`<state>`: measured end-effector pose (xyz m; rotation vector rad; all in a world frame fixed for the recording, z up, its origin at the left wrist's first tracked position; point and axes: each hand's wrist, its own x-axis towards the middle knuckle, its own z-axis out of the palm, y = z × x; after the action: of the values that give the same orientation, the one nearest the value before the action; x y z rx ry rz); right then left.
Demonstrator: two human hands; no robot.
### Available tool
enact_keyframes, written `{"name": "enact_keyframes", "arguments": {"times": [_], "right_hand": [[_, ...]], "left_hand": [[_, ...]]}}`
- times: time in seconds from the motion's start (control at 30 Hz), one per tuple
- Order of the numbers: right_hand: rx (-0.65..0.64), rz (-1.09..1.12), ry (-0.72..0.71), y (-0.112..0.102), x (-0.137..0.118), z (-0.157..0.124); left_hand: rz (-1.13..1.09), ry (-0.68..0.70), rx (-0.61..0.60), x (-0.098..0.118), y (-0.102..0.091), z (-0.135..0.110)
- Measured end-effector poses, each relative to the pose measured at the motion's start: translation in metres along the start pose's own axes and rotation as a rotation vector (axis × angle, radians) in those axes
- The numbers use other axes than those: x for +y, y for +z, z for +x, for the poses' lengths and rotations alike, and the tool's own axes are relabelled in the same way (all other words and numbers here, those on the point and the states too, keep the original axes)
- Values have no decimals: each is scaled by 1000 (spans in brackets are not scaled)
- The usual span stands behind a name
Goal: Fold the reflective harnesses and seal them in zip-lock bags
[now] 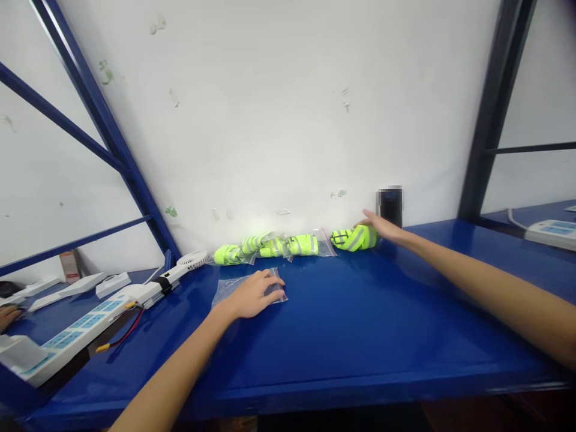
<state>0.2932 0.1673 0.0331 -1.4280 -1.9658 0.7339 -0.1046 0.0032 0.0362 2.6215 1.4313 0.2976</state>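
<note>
Palm down, my left hand (255, 294) rests on a clear plastic zip bag (225, 290) that lies flat on the blue shelf. Its fingers are spread and slightly bent over the bag's right end. Farther off, my right hand (381, 227) reaches to the right end of a loosely rolled yellow-green reflective vest (353, 239). The fingers there are stretched out and appear to touch the roll; part of the hand's underside is hidden. Left of that roll, several similar vests (301, 245) lie bundled in clear bags along the wall.
A black box-like object (390, 207) stands against the wall behind my right hand. To the left are a white handheld fan (192, 260), a long power strip (83, 324) and a red-black cable (130, 329). Blue posts frame the shelf (337, 336). Another person's hand (8, 315) shows at far left.
</note>
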Motion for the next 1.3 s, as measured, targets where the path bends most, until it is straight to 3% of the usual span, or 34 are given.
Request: {"name": "enact_keyframes", "arguments": {"times": [0.13, 0.23, 0.33, 0.47, 0.6, 0.67, 0.73, 0.87, 1.0, 1.07, 1.13, 1.23, 1.3], "right_hand": [[-28, 21, -3, -1, 1, 8], [-6, -153, -95, 6, -6, 11], [-48, -423, -220, 15, -14, 11], [-169, -460, -264, 18, -23, 0], [-195, -465, -339, 29, -40, -34], [-223, -475, -453, 42, -53, -60], [-258, -477, -554, 58, -70, -88], [-337, -407, -603, 86, -108, -134], [-633, -275, -682, 93, -133, -145], [-698, -203, -666, 96, -135, -141], [-603, -128, -630, 103, -129, -133], [-308, 40, -574, 118, -114, -122], [-219, 186, -515, 126, -105, -115]], "left_hand": [[-17, -72, 71, -19, 4, 38], [12, -137, 126, -28, 13, 52], [16, -112, 168, -32, 18, 50], [-33, -105, 227, -37, 15, 37], [-72, -110, 479, -29, 6, 35], [-111, -64, 570, -18, 5, 40], [-137, 13, 555, -7, 6, 46], [-126, 69, 460, -3, 14, 50], [-185, 81, 336, -14, 20, 40], [-279, 92, 322, -16, 21, 37], [-367, 100, 371, -14, 21, 35], [-452, 126, 429, -5, 20, 37], [-429, 152, 428, 3, 21, 38]]}}
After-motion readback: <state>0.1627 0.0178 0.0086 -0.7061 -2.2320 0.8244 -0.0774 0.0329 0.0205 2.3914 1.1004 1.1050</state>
